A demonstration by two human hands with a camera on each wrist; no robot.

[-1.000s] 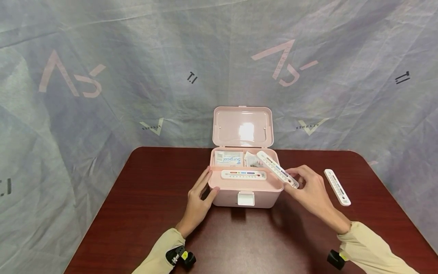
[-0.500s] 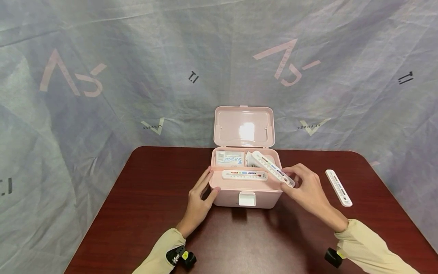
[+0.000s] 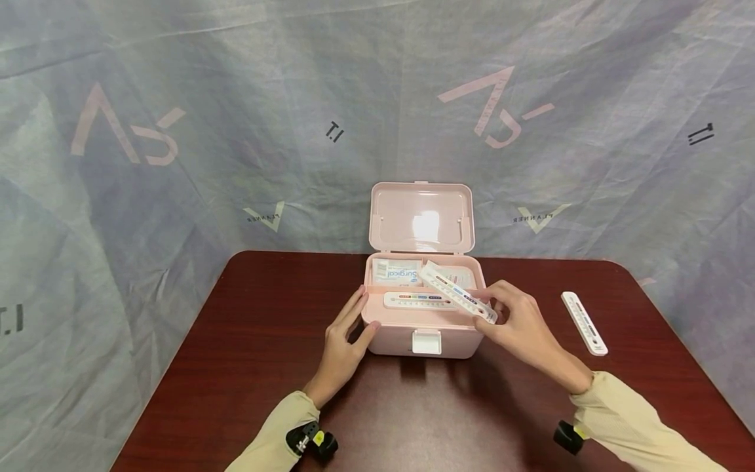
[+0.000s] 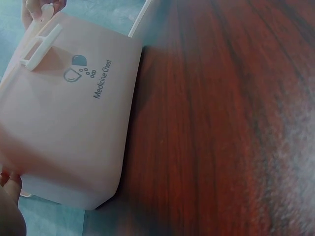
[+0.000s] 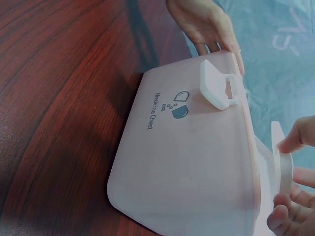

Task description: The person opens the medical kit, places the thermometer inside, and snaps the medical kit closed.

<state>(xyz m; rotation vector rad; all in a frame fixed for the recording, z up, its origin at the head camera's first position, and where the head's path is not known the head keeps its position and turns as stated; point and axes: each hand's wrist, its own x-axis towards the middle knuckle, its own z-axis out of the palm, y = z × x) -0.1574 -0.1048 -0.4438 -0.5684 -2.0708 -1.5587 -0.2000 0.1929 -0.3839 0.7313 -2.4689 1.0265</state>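
A pale pink medicine chest [image 3: 389, 341] stands on the table with its lid raised. My left hand [image 3: 342, 351] rests against its left side, fingers extended along the rim and thumb at the front corner. Over the chest's right half, my right hand [image 3: 519, 324] pinches one end of a white strip thermometer [image 3: 457, 292], which slants across the opening. In the right wrist view that thermometer [image 5: 283, 162] shows edge-on between thumb and fingers. A second thermometer [image 3: 413, 300] lies flat in the front tray, its right end overlapped by the held one.
A third thermometer [image 3: 584, 323] lies on the dark red table [image 3: 259, 341], right of the chest. A "Surgical" packet [image 3: 395, 271] and a white packet [image 3: 463, 275] fill the rear compartments. The open lid [image 3: 401, 216] stands upright before a grey cloth backdrop [image 3: 295, 85].
My right hand has moved left with the thermometer, whose far end now sits further left over the chest, overlapping the second thermometer. The left hand has stayed in place.
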